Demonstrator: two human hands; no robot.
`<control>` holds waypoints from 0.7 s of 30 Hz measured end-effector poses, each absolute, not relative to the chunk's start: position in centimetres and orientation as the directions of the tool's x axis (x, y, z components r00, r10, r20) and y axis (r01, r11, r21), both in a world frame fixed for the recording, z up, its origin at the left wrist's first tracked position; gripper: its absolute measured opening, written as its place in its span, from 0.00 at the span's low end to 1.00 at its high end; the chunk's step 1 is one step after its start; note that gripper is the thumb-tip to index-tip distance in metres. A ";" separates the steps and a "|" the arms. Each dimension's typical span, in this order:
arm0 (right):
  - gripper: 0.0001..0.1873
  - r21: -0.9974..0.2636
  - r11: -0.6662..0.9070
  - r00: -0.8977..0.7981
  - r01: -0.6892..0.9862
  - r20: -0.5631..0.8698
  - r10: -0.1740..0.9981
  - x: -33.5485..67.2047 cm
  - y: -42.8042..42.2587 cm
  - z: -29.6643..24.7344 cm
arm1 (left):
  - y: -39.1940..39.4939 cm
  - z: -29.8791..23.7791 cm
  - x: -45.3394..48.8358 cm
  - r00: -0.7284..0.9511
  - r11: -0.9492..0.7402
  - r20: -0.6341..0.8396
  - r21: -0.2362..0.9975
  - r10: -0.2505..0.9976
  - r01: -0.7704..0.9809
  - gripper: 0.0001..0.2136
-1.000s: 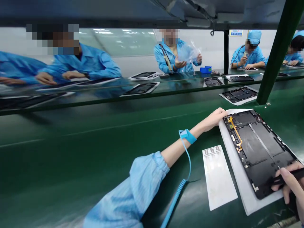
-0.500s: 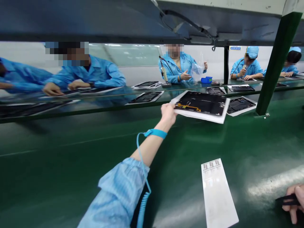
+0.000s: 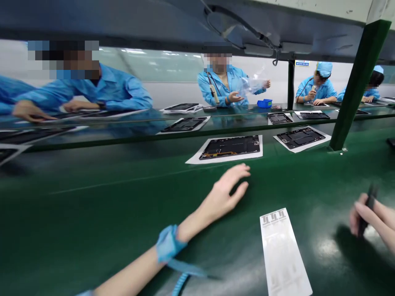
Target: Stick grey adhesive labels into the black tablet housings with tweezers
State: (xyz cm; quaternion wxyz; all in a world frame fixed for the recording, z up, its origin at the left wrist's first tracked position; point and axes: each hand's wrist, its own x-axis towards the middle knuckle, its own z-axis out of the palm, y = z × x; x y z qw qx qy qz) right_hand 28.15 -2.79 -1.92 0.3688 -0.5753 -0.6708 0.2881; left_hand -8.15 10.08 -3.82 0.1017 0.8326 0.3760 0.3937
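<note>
A: Left hand?
B: Bare left hand (image 3: 226, 191), pale blue fabric band (image 3: 168, 244) at the wrist. Fingers parted, grasping nothing, above the glossy dark green bench (image 3: 123, 222). Sleeve cropped at the lower edge.
A: Location of the housing?
B: Black flat rectangular tablet housing (image 3: 237, 144) with thin orange ribbon cable (image 3: 220, 154), on a white paper sheet (image 3: 194, 159) just beyond the left fingertips, apart from them. Inner parts too small to identify.
A: Right hand?
B: Right hand (image 3: 375, 220) blurred, forearm cut off by the right edge. Fingers clenched round a slim black tool (image 3: 371, 199); tip smeared, type cannot be told.
A: Between the hands?
B: White rectangular card (image 3: 282, 250), grey T-shaped marks at its far end, near end cropped. Black object (image 3: 391, 143) at the right edge mostly out of view, unidentified
</note>
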 end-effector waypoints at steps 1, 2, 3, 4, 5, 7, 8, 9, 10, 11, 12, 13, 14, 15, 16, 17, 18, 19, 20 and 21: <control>0.27 -0.695 0.253 -0.134 0.673 0.223 0.966 27.9 -0.4 -1.2 | 8.2 -3.8 -7.0 0.531 -0.764 0.551 0.424 0.644 0.487 0.11; 0.24 -0.638 0.274 -0.143 0.720 0.250 0.958 27.3 2.3 -0.8 | 6.4 -3.7 -5.8 0.640 -0.821 0.515 0.392 0.570 0.416 0.09; 0.21 -0.599 0.273 -0.137 0.753 0.263 0.955 26.6 5.1 -0.6 | 4.9 -3.5 -4.6 0.732 -0.865 0.472 0.369 0.491 0.342 0.08; 0.18 -0.560 0.264 -0.129 0.785 0.270 0.954 25.6 8.1 -0.7 | 3.8 -3.3 -3.7 0.792 -0.891 0.435 0.352 0.427 0.287 0.08; 0.16 -0.523 0.248 -0.117 0.815 0.271 0.956 24.5 11.0 -1.0 | 3.0 -3.0 -2.9 0.830 -0.906 0.407 0.342 0.382 0.250 0.08; 0.10 -0.459 0.207 -0.087 0.864 0.269 0.959 22.3 16.2 -1.9 | 2.2 -2.7 -1.9 0.860 -0.916 0.374 0.331 0.347 0.226 0.08; 0.10 -0.431 0.196 -0.078 0.881 0.277 0.958 21.3 18.3 -2.3 | 2.2 -2.6 -1.7 0.863 -0.916 0.367 0.329 0.347 0.229 0.08; 0.10 -0.403 0.192 -0.076 0.895 0.286 0.955 20.5 20.2 -2.6 | 2.2 -2.6 -1.6 0.863 -0.916 0.362 0.326 0.351 0.236 0.08; 0.11 -0.376 0.193 -0.081 0.906 0.295 0.952 19.8 21.8 -2.9 | 2.3 -2.7 -1.7 0.863 -0.915 0.358 0.322 0.355 0.243 0.08; 0.12 -0.351 0.199 -0.092 0.915 0.299 0.950 19.3 23.1 -3.1 | 2.4 -2.8 -1.8 0.862 -0.913 0.355 0.320 0.362 0.251 0.07; 0.12 -0.326 0.207 -0.108 0.922 0.298 0.948 18.9 24.1 -3.1 | 2.4 -2.8 -1.9 0.861 -0.911 0.351 0.320 0.369 0.260 0.07; 0.12 -0.302 0.218 -0.128 0.928 0.291 0.948 18.6 24.9 -3.2 | 2.3 -2.9 -2.0 0.860 -0.909 0.348 0.323 0.373 0.264 0.07; 0.13 -0.280 0.229 -0.149 0.932 0.279 0.949 18.4 25.5 -3.2 | 2.3 -2.9 -2.1 0.860 -0.906 0.344 0.328 0.378 0.267 0.06; 0.13 -0.259 0.239 -0.168 0.936 0.266 0.949 18.3 25.9 -3.3 | 2.1 -3.0 -2.1 0.859 -0.903 0.341 0.334 0.383 0.270 0.06; 0.13 -0.240 0.246 -0.184 0.939 0.253 0.950 18.2 26.2 -3.4 | 2.0 -2.9 -2.2 0.858 -0.900 0.338 0.342 0.387 0.271 0.05; 0.13 -0.224 0.251 -0.196 0.942 0.242 0.950 18.1 26.4 -3.4 | 1.9 -2.9 -2.2 0.857 -0.897 0.335 0.348 0.392 0.274 0.05; 0.13 -0.210 0.252 -0.202 0.945 0.233 0.951 18.0 26.5 -3.5 | 1.9 -2.8 -2.2 0.856 -0.893 0.331 0.356 0.397 0.276 0.06; 0.14 -0.198 0.250 -0.204 0.948 0.226 0.952 17.9 26.5 -3.6 | 1.8 -2.8 -2.2 0.855 -0.889 0.328 0.365 0.401 0.277 0.06; 0.14 -0.189 0.245 -0.202 0.951 0.221 0.954 17.8 26.5 -3.7 | 1.8 -2.7 -2.2 0.855 -0.886 0.324 0.372 0.404 0.277 0.07; 0.14 -0.180 0.239 -0.199 0.954 0.216 0.956 17.7 26.5 -3.7 | 1.8 -2.7 -2.2 0.856 -0.884 0.321 0.377 0.404 0.276 0.07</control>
